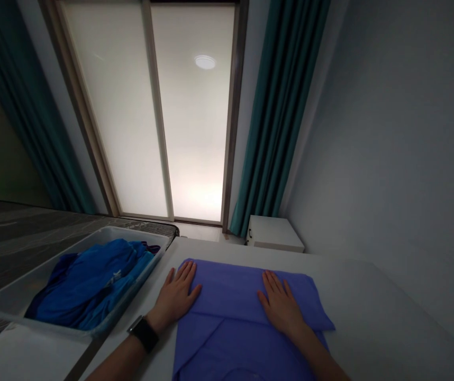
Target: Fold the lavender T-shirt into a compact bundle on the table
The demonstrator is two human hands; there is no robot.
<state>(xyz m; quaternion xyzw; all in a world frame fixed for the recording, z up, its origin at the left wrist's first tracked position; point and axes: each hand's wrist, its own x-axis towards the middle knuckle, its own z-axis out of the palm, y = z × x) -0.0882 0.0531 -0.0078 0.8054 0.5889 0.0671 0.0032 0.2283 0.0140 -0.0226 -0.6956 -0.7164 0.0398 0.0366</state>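
Observation:
A purple garment [227, 291], partly folded, lies flat on the white table in front of me. Its far part is folded over in a wide band, and a round neckline shows at the lower edge of the view. My left hand [177, 293] rests flat at the garment's far left corner, fingers stretched out. A dark smartwatch [143, 334] is on that wrist. On the right part of the folded band lies my right hand [280, 304], palm down with fingers extended. Neither hand grasps anything.
To the left, a clear plastic bin [103, 334] holds crumpled blue clothes [100, 280]. The white table [354, 301] reaches toward the right wall. Beyond it stand a small white cabinet [277, 233], a teal curtain [282, 116] and frosted sliding doors [195, 132]. A dark striped bed surface [32, 233] lies far left.

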